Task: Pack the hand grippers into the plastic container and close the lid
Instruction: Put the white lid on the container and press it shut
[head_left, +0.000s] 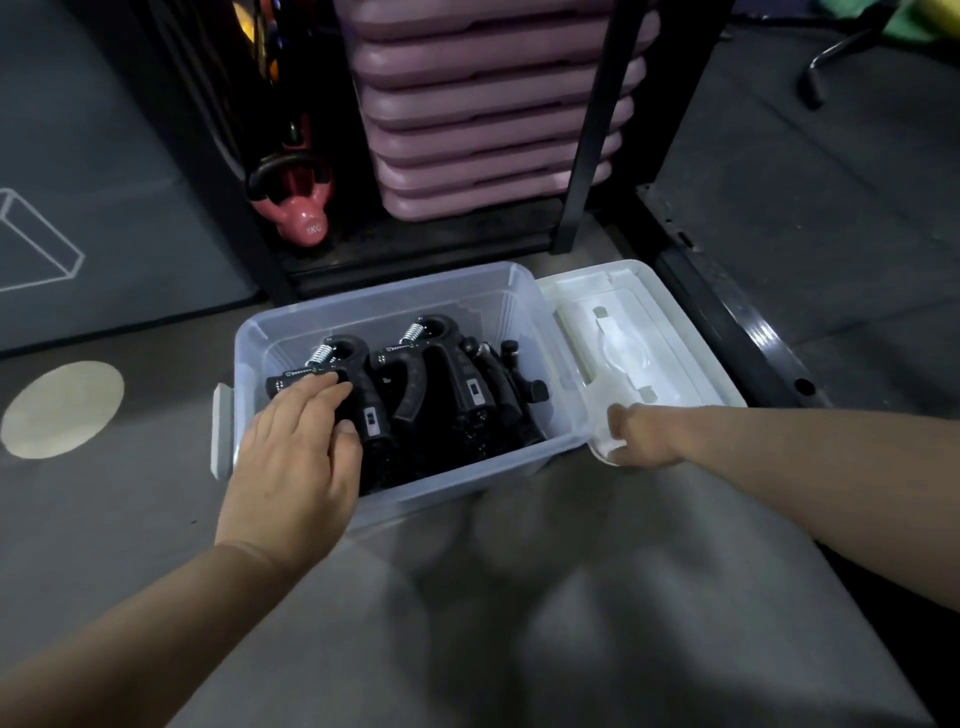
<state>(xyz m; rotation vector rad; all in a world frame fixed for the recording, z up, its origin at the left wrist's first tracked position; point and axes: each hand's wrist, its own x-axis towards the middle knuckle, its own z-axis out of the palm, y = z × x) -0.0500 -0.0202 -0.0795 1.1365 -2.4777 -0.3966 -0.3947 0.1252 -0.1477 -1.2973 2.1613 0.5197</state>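
Looking down at the floor, the packing side of this seems basically finished. The black hand grippers (441, 384) are standing in a row inside the clear plastic container (395, 296), spring ends up. I can't count them, because the ones at the right end blur into a dark pile.

The left hand (296, 447) is down in the box on the leftmost hand gripper (363, 382). Its fingers (317, 392) are held close together and laid over one handle, with the thumb tucked against the other, so it's a loose grip rather than just a touch.

The right hand (641, 434) has the near corner of the white lid (623, 338), which lies flat on the floor just beside the container's right end. Those fingers look curled around the edge, though most of them are hidden under it.

My guesses at what could go wrong:
- The spring ends sit close to the rim, so if one stands proud the lid won't seat and the grey latch (221, 431) won't catch.
- Lifting a wide lid by one corner could let it sag and clip the container wall.
- A left hand lingering inside gets pinched.
- A light tub on a smooth floor may slide when pressed.
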